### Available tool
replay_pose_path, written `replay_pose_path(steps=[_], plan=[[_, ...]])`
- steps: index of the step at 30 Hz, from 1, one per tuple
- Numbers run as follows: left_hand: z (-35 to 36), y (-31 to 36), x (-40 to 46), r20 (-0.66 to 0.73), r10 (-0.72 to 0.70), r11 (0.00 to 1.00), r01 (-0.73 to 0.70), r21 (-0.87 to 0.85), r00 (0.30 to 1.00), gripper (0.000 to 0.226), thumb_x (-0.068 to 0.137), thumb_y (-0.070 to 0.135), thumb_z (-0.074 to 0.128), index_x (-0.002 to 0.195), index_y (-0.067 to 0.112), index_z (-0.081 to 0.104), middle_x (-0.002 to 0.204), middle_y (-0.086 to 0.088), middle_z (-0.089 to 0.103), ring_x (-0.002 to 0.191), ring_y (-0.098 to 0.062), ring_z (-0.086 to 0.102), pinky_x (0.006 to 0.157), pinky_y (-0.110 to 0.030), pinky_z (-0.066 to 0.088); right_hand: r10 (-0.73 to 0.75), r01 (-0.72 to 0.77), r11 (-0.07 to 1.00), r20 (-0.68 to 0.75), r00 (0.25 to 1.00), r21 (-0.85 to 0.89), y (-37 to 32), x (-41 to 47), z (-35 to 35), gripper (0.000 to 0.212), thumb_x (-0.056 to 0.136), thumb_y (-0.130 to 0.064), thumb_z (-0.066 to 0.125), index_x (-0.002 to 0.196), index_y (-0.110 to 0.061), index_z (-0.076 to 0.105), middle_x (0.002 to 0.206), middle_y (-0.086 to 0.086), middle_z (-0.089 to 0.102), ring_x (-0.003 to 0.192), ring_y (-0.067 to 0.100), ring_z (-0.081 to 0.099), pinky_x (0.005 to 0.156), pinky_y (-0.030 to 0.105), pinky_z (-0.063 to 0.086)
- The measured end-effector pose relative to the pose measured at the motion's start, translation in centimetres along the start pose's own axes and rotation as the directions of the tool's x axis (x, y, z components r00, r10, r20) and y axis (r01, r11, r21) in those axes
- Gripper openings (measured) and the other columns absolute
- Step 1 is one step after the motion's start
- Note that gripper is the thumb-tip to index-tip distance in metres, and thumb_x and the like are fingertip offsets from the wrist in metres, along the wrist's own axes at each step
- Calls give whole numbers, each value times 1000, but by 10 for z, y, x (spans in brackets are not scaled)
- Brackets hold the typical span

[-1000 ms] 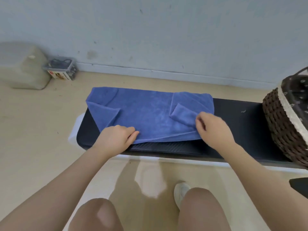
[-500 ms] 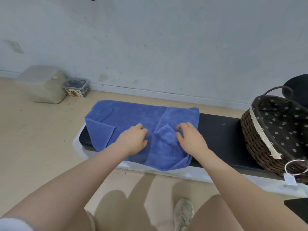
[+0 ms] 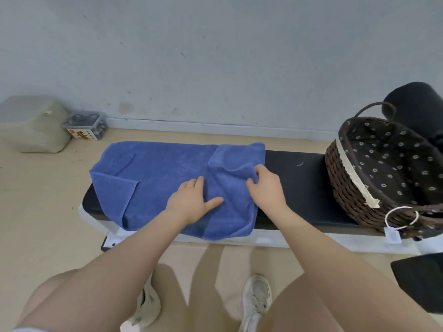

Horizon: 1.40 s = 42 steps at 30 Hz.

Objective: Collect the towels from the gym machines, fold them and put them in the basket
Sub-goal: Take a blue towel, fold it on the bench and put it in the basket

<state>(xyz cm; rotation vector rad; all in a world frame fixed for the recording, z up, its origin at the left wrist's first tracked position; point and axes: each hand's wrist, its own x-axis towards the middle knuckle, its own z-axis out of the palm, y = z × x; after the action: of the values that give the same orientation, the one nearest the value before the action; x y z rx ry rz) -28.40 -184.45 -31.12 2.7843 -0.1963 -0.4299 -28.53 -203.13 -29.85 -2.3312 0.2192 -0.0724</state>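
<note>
- We see the blue towel (image 3: 163,180) spread on the black bench (image 3: 294,188), the wicker basket (image 3: 347,180) at its 3 o'clock, cut off by the frame.
- Our left hand (image 3: 191,202) presses flat on the towel.
- Our right hand (image 3: 265,188) pinches a fold; its fingertips are hidden in cloth.

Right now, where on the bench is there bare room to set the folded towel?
Bare black bench shows between the blue towel and the wicker basket. The left end is covered by towel; left hand presses it, right hand grips a fold.
</note>
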Motion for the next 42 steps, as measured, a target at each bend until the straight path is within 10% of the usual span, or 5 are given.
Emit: replay_pose_path(steps=[15,20,26,33,42], plan=[[28,88,8,163,446,864,-471,178,880,70,91,48,49,148,18,23,157,-4,13,144,-21,14,117,-30,14,497,-145,528,166,852,-837,61,-74,-85,28,89,-12,47,115,-15,56,116,0,57,109,22,57,73,27,37],[19,98,36,-11,450,893,-450,4,893,44,97,23,41,140,14,38,131,-3,53,122,-23,47,98,-32,39,135,-164,690,-97,986,-705,59,-46,-80,30,97,-32,41,118,-11,43,123,7,45,113,27,48,77,35,37],[15,95,88,49,407,895,-409,178,912,60,97,41,37,149,21,15,159,-3,4,146,-21,6,118,-33,12,251,-257,961,-71,965,-100,70,40,-67,33,98,-12,36,130,-5,41,132,14,44,115,32,46,93,41,42],[20,83,106,101,348,890,-362,276,932,77,84,67,26,149,33,2,158,-2,7,145,-24,7,118,-39,9,647,-598,365,267,714,714,63,105,-73,34,91,-2,37,61,-18,31,56,-2,30,42,12,26,35,20,25],[18,119,123,41,289,861,-278,425,957,76,82,74,28,146,37,15,137,-13,29,123,-32,30,107,-44,23,382,-623,319,505,774,714,71,114,-89,31,87,-18,47,110,-5,63,103,14,68,90,29,63,76,33,51]])
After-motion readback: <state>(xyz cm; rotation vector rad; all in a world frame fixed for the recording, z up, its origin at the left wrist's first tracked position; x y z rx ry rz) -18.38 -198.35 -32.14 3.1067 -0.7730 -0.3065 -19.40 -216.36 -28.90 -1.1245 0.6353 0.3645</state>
